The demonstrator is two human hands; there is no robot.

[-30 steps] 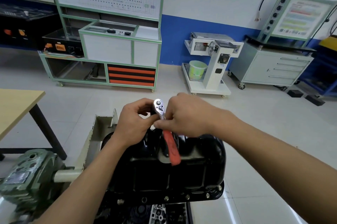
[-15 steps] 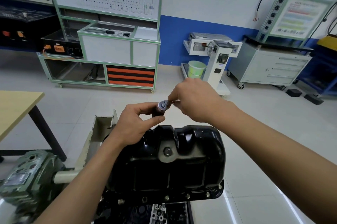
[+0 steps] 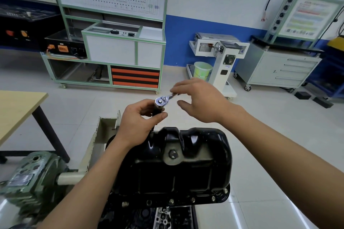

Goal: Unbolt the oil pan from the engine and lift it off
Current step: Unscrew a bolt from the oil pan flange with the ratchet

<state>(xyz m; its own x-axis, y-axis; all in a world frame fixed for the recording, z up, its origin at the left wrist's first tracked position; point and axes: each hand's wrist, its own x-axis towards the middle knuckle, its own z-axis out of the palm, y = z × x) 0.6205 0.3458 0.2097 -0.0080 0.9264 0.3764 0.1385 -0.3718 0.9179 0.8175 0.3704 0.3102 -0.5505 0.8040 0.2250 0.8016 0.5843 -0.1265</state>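
To the right of the oil pan (image 3: 178, 163) is open floor (image 3: 247, 191), and its near flange lies uncovered. On the left, a cream bracket (image 3: 93, 141) and a green gearbox (image 3: 31, 173) stand close. The left hand (image 3: 137, 122) and right hand (image 3: 201, 100), both on the ratchet (image 3: 161, 101), fill the far left corner.

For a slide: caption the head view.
Left hand and right hand hold a ratchet at the oil pan's far edge.

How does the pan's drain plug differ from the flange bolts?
The drain plug is single and bigger, set in a recess on the oil pan's face. The flange bolts are smaller and sit in a row along the near rim. Both are in place.
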